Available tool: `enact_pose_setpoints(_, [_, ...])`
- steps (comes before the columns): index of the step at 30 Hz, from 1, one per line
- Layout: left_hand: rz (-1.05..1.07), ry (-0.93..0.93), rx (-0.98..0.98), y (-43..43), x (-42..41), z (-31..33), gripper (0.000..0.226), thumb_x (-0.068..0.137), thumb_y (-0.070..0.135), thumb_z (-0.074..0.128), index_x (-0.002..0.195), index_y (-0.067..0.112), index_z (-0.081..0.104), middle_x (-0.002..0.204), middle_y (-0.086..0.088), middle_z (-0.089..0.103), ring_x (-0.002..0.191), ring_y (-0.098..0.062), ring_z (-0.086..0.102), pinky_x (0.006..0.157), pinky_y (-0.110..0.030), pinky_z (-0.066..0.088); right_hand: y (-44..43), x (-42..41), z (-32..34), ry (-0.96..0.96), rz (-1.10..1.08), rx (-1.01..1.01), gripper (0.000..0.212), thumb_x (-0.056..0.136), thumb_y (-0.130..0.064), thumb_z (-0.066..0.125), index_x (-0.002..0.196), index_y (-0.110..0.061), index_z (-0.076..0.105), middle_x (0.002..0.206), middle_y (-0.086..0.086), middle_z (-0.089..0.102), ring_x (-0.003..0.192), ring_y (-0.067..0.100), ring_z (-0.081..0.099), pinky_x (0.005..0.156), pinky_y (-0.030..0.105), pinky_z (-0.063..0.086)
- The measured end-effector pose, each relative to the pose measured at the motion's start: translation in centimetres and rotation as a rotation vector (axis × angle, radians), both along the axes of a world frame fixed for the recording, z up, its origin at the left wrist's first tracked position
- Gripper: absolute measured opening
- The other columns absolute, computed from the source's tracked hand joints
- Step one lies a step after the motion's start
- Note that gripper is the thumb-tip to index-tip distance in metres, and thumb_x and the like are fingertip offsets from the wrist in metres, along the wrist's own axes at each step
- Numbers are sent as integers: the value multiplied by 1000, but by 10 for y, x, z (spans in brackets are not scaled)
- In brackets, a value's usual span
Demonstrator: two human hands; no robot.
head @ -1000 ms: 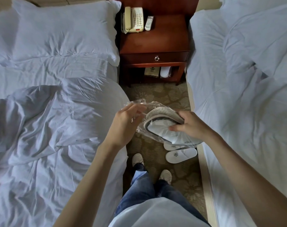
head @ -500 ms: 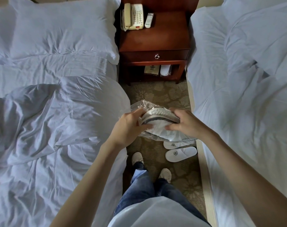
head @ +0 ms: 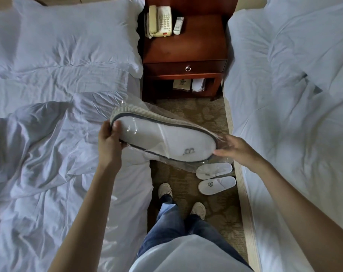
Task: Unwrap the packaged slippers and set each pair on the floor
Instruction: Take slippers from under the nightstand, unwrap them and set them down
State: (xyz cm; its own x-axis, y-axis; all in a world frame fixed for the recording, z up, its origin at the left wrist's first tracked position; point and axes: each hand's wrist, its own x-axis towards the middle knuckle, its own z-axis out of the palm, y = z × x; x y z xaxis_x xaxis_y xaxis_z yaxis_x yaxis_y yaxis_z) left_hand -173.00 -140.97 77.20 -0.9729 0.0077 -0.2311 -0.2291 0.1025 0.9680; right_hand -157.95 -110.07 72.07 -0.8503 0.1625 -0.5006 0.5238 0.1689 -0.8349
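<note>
Left hand (head: 110, 142) clamps the 10 o'clock heel end of the packaged slippers (head: 166, 140), held above the floor (head: 206, 114). Right hand (head: 240, 152) touches the wrap (head: 183, 163) at the 4 o'clock toe end; whether it pinches, I cannot tell. Long axis spans both hands.

Single head-worn wide-angle view, facing forward and down, standing height over carpet aisle (head: 208, 114), nightstand (head: 186, 48) ahead
</note>
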Motion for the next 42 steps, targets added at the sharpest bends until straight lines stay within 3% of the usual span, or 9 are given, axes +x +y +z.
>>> enact_pose_setpoints(5, [225, -125, 100, -6, -7, -8, 18, 103, 24, 40, 100, 12, 52, 98, -4, 52, 91, -17, 52, 75, -42, 56, -1, 5, -6, 52, -222, -71, 8, 89, -6, 63, 89, -11, 70, 75, 3, 73, 71, 15, 67, 72, 28, 51])
enact_pose_setpoints(9, [332, -152, 130, -13, -12, -7, 21, 103, 26, 38, 107, 11, 52, 110, -9, 51, 101, -23, 50, 86, -50, 53, 3, 8, -12, -4, -512, -110, 8, 89, -2, 61, 84, -7, 64, 70, 7, 65, 63, 15, 63, 58, 19, 51])
enact_pose_setpoints(12, [369, -129, 128, -19, -18, -5, 21, 103, 25, 37, 105, 12, 52, 107, -9, 52, 99, -23, 50, 87, -51, 53, 9, 14, -19, -61, -677, -112, 4, 89, 1, 60, 90, -2, 62, 73, 11, 61, 63, 18, 61, 55, 19, 52])
enact_pose_setpoints(16, [488, -111, 134, -25, -22, -4, 23, 103, 28, 37, 90, 20, 54, 95, 0, 55, 88, -15, 54, 85, -46, 54, 12, 25, -30, -143, -820, -111, 10, 91, 0, 60, 83, -7, 61, 77, 12, 60, 68, 23, 61, 68, 29, 52])
enact_pose_setpoints(20, [700, -114, 259, -28, -25, -6, 16, 103, 29, 39, 106, 17, 49, 109, -1, 54, 91, -13, 56, 80, -41, 58, 15, 41, -38, -204, -1006, -137, 11, 92, 0, 57, 84, -6, 59, 71, 11, 56, 65, 22, 59, 62, 28, 51])
enact_pose_setpoints(25, [729, -91, 274, -16, -10, -12, 10, 102, 27, 42, 99, 17, 41, 112, -3, 49, 103, -18, 55, 78, -39, 58, 9, 61, -47, -259, -1057, -145, 11, 94, -2, 56, 86, -8, 60, 76, 10, 61, 71, 24, 63, 63, 28, 49])
enact_pose_setpoints(28, [679, -124, 252, -6, 1, -19, 18, 100, 23, 44, 110, 10, 36, 121, -12, 47, 109, -22, 56, 85, -43, 56, 1, 65, -47, -246, -1039, -173, 12, 92, 1, 55, 86, -8, 60, 72, 11, 60, 69, 24, 63, 62, 28, 45])
enact_pose_setpoints(34, [639, -236, 244, 12, 28, -28, 27, 94, 14, 47, 117, 9, 35, 112, -9, 48, 95, -17, 57, 86, -43, 56, -6, 63, -46, -236, -1009, -183, 8, 92, 2, 54, 97, -3, 60, 74, 12, 63, 63, 19, 65, 59, 25, 52])
enact_pose_setpoints(42, [549, -480, 291, 19, 79, -40, 44, 89, 4, 42, 133, 0, 39, 116, -17, 46, 107, -37, 53, 79, -49, 53, -12, 75, -46, -246, -936, -159, 9, 93, 0, 53, 99, -2, 60, 81, 12, 67, 79, 30, 69, 66, 28, 50])
